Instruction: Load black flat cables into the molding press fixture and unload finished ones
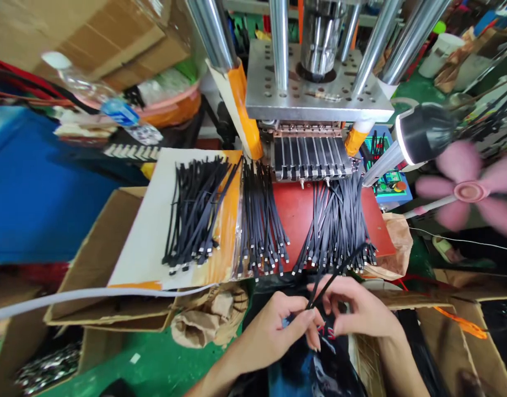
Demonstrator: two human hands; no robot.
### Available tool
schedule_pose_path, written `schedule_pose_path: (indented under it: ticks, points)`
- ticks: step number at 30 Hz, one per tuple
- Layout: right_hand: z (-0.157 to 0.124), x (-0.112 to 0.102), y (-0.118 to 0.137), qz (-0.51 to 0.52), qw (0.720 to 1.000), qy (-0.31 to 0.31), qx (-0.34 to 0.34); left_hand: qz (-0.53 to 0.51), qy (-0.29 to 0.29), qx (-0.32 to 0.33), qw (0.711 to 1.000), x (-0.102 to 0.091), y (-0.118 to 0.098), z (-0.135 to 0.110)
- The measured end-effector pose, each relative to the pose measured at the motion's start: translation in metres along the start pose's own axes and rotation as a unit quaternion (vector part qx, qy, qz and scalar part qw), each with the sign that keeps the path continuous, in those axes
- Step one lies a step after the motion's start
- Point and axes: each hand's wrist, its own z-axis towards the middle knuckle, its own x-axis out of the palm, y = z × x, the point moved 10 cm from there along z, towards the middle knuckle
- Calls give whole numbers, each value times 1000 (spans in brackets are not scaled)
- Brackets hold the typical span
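My left hand [278, 328] and my right hand [356, 309] meet at the bottom centre, both pinched on a few thin black strips [334, 273] that slant up to the right. Just beyond them lies a fanned pile of black strips [336, 229] with small metal ends on a red pad [297, 212]. A second pile [259, 218] lies to its left, and a third pile [195, 212] rests on a white and orange sheet [148, 242]. Behind the pad a metal press [315, 94] holds a slotted fixture [309, 157].
Open cardboard boxes [100, 259] stand at left and at lower right [456, 336]. A spinning pink fan [470, 190] is at right, beside a black lamp head [425, 132]. A plastic bottle [94, 91] lies at upper left. Crumpled brown paper [212, 317] sits below the sheet.
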Motion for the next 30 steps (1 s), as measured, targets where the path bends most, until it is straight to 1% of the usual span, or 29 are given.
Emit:
schedule_pose_path:
  ticks: [2, 3, 4, 5, 7, 8, 10, 11, 12, 14, 15, 17, 19, 21, 25, 27, 30]
  points:
    - [16, -21, 16, 57, 988, -138, -39, 45, -22, -23, 998, -4, 9, 0]
    - [22, -25, 20, 65, 979, -188, -50, 64, -28, -32, 997, -7, 12, 2]
    - [29, -26, 23, 65, 972, -219, -55, 86, -33, -37, 995, -12, 14, 4]
    - [37, -24, 24, 58, 970, -229, -60, 110, -46, -36, 992, -20, 13, 7]
    - [49, -15, 30, 38, 973, -213, -82, 151, -96, -15, 984, -45, -2, 14]
    - [53, -12, 32, 24, 975, -202, -95, 159, -131, 7, 979, -60, -15, 19]
    - [57, -7, 39, -19, 976, -182, -120, 157, -192, 69, 966, -88, -50, 28]
    - [58, -4, 42, -43, 976, -170, -130, 154, -201, 96, 963, -98, -66, 35]
    - [59, -1, 44, -65, 976, -157, -135, 157, -197, 118, 961, -103, -81, 41]
    - [61, 2, 47, -105, 975, -136, -139, 169, -178, 144, 959, -107, -104, 54]
    - [61, 1, 48, -122, 973, -138, -142, 171, -166, 150, 959, -107, -111, 58]
    - [58, -8, 53, -148, 963, -168, -153, 161, -149, 158, 963, -104, -117, 63]
    - [54, -20, 60, -164, 949, -205, -175, 140, -131, 162, 968, -101, -116, 65]
    - [50, -27, 67, -176, 938, -225, -199, 116, -114, 166, 972, -100, -113, 65]
    - [55, -29, 80, -181, 930, -223, -231, 74, -94, 177, 977, -104, -110, 65]
    - [61, -27, 84, -174, 933, -215, -228, 46, -80, 172, 981, -106, -109, 66]
    - [68, -23, 87, -165, 940, -205, -218, -26, -55, 160, 985, -108, -108, 69]
